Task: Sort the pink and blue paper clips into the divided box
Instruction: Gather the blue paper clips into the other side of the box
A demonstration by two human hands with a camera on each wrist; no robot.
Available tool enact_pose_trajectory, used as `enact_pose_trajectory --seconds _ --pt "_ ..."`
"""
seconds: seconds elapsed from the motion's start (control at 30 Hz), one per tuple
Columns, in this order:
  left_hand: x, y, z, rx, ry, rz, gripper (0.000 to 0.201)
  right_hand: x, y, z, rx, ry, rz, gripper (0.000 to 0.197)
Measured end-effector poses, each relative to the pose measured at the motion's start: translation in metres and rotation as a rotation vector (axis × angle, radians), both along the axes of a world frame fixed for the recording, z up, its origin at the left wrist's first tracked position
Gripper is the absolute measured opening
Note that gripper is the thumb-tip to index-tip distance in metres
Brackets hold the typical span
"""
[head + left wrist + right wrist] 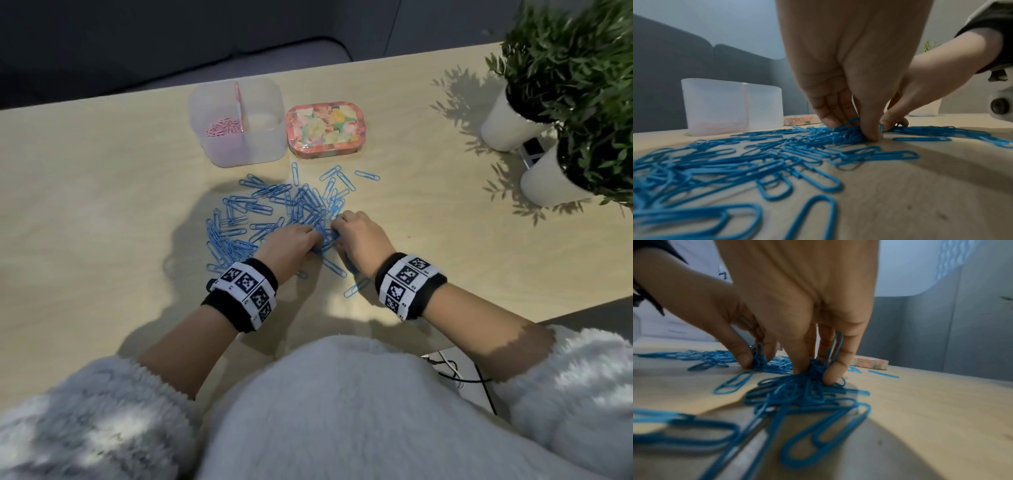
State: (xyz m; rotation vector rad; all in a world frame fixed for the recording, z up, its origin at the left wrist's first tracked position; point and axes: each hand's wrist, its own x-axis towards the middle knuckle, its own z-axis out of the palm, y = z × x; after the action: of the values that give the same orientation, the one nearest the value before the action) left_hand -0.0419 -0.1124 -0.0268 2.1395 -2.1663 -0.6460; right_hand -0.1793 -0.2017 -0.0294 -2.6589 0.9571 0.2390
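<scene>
Blue paper clips [270,209] lie scattered in a wide heap on the wooden table, in front of the translucent divided box [263,150]. Pink paper clips [224,127] fill the bottom of its left compartment; the right compartment looks bare. My left hand [313,241] and right hand [337,233] meet at the near right of the heap, fingers curled down. In the left wrist view my left hand [851,130] pinches a bunch of blue clips [846,135] against the table. In the right wrist view my right hand [815,372] grips a clump of blue clips [813,368].
A floral tin [325,129] sits right of the box. Two potted plants in white pots [507,123] stand at the table's far right, with leaves overhanging. The table's near edge [565,315] runs close to my right forearm. Cables [459,373] hang below.
</scene>
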Motion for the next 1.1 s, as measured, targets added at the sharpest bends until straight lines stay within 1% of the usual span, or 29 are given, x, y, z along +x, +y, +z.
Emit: enact_pose_trajectory --seconds 0.1,0.13,0.2,0.23,0.3,0.37,0.4,0.5,0.6,0.63,0.7,0.73,0.8,0.83,0.93,0.97,1.03,1.07,1.1 --pt "0.006 0.006 0.002 -0.086 0.047 0.035 0.019 0.004 -0.012 0.003 0.07 -0.014 0.054 0.021" --pt "0.008 0.009 0.004 -0.117 0.089 0.063 0.018 0.006 -0.017 0.007 0.139 -0.06 0.016 0.018" --pt "0.014 0.016 0.007 -0.159 0.205 0.157 0.016 0.017 -0.03 0.021 0.331 -0.182 -0.134 0.008" --pt "0.017 0.02 0.008 -0.178 0.267 0.211 0.015 0.026 -0.038 0.029 0.409 -0.243 -0.189 0.011" --pt "0.025 0.025 0.01 -0.208 0.406 0.324 0.012 0.048 -0.056 0.047 0.478 -0.333 -0.208 0.018" --pt "0.032 0.027 0.012 -0.215 0.515 0.432 0.011 0.076 -0.072 0.061 0.53 -0.396 -0.176 0.034" --pt "0.035 0.027 0.015 -0.211 0.551 0.481 0.011 0.092 -0.078 0.066 0.549 -0.424 -0.177 0.038" --pt "0.045 0.025 0.021 -0.208 0.652 0.605 0.01 0.139 -0.094 0.078 0.52 -0.487 -0.202 0.034" --pt "0.057 0.018 0.029 -0.254 0.741 0.696 0.008 0.175 -0.103 0.08 0.484 -0.518 -0.275 0.031" --pt "0.062 0.014 0.033 -0.277 0.751 0.721 0.007 0.183 -0.103 0.079 0.465 -0.519 -0.294 0.026" --pt "0.074 0.002 0.042 -0.322 0.762 0.755 0.007 0.195 -0.102 0.073 0.408 -0.501 -0.308 0.006" --pt "0.081 -0.006 0.046 -0.35 0.749 0.768 0.008 0.198 -0.101 0.071 0.378 -0.487 -0.316 0.005" --pt "0.095 -0.023 0.054 -0.419 0.699 0.784 0.01 0.202 -0.101 0.066 0.338 -0.452 -0.322 0.02" --pt "0.102 -0.033 0.058 -0.45 0.664 0.794 0.009 0.203 -0.101 0.066 0.33 -0.435 -0.315 0.023" --pt "0.123 -0.066 0.062 -0.51 0.564 0.878 0.007 0.201 -0.1 0.071 0.325 -0.376 -0.268 0.024" --pt "0.128 -0.077 0.063 -0.513 0.573 0.931 0.009 0.198 -0.101 0.074 0.321 -0.39 -0.257 0.025" --pt "0.135 -0.096 0.064 -0.489 0.631 0.997 0.014 0.185 -0.102 0.08 0.333 -0.49 -0.274 0.029" --pt "0.137 -0.104 0.062 -0.476 0.63 0.999 0.017 0.176 -0.102 0.081 0.354 -0.558 -0.298 0.029" --pt "0.137 -0.11 0.062 -0.451 0.589 0.987 0.02 0.166 -0.102 0.082 0.371 -0.618 -0.325 0.028"
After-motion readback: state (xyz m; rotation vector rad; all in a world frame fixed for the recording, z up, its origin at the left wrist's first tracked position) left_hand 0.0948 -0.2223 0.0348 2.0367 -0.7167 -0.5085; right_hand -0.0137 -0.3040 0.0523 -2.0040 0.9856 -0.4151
